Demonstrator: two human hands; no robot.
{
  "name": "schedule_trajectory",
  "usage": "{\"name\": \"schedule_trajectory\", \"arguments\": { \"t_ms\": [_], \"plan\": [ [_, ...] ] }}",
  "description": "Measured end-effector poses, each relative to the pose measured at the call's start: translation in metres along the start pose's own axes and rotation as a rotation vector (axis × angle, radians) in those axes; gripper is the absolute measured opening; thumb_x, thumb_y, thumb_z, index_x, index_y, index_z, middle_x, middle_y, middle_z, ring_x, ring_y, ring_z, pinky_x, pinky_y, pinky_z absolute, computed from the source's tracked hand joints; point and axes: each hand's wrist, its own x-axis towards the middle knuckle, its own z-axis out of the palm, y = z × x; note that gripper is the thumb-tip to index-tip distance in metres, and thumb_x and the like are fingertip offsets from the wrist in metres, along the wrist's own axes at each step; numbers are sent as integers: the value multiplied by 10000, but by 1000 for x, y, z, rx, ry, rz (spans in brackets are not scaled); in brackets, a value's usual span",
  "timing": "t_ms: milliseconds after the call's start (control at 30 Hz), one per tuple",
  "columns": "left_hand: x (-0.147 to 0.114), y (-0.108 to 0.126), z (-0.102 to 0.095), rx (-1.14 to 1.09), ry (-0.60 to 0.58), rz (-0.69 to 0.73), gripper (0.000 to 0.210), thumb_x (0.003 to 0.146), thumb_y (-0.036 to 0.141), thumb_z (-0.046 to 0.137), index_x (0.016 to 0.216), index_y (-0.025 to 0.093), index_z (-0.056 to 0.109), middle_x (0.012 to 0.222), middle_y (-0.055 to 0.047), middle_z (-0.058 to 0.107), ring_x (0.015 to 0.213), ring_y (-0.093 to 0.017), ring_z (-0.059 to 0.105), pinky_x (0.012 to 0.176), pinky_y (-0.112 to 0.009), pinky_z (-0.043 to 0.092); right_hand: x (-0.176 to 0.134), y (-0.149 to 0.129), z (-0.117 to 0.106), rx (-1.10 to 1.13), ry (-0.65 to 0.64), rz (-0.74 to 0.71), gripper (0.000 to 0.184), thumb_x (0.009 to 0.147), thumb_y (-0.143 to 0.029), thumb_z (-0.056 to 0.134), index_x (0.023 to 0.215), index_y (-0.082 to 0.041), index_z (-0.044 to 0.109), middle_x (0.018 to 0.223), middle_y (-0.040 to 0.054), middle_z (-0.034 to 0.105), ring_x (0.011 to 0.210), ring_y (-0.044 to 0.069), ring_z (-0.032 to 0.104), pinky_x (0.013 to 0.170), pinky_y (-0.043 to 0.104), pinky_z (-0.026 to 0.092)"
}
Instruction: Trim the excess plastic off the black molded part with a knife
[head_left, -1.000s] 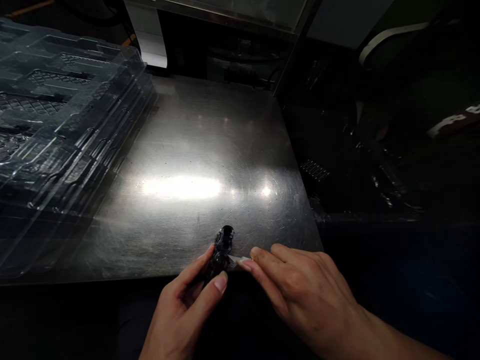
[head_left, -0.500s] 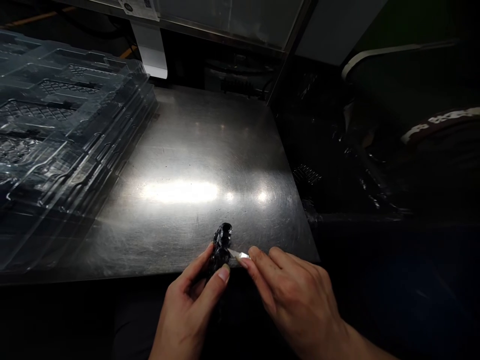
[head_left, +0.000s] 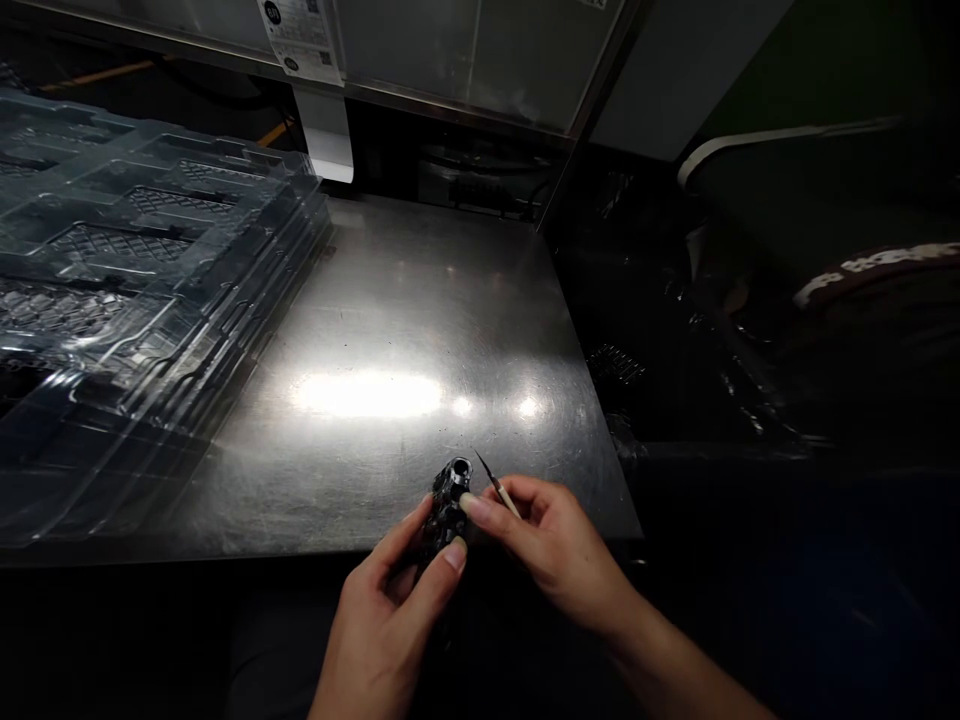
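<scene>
A small black glossy part (head_left: 447, 505) with a round opening at its top is pinched between the thumb and fingers of my left hand (head_left: 390, 620), above the near edge of the metal table (head_left: 390, 330). My right hand (head_left: 551, 545) holds a thin pointed tool (head_left: 496, 484) whose dark tip sticks up and to the left, beside the part's top. A right fingertip touches the part just under the round opening.
A stack of clear plastic blister trays (head_left: 127, 290) covers the table's left side. A glass-fronted enclosure (head_left: 465, 50) with a white label stands behind. Dark bins and a dark surface (head_left: 712, 330) lie to the right of the table edge.
My right hand has turned, lifting the tool off the part's side so its tip points up. The view shifted slightly; the part stays in my left hand.
</scene>
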Motion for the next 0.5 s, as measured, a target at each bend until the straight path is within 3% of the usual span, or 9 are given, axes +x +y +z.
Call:
{"name": "schedule_trajectory", "arguments": {
  "t_ms": [100,367,500],
  "plan": [
    [1,1,-1,-20,-29,-13,559,787,429,859,1306,256,742,1121,-40,853,985,-242,794,921,-288,590,7,-6,3,45,-70,60,284,928,-393,717,798,-162,617,626,-58,477,570,92,392,527,227,315],
    [5,2,-4,-1,-77,-7,601,793,451,854,1340,242,719,1147,-56,854,1089,-293,785,1060,-362,554,16,-17,-5,-127,-103,79,56,841,-182,635,788,-171,620,620,-43,567,572,101,465,525,211,355],
    [4,3,-2,-15,-62,7,596,766,447,872,1307,233,744,1143,-68,855,1154,-322,762,1056,-370,561,15,-18,-7,-136,-147,69,57,858,-194,611,815,-170,640,643,-31,605,568,103,481,524,213,361]
  ]
}}
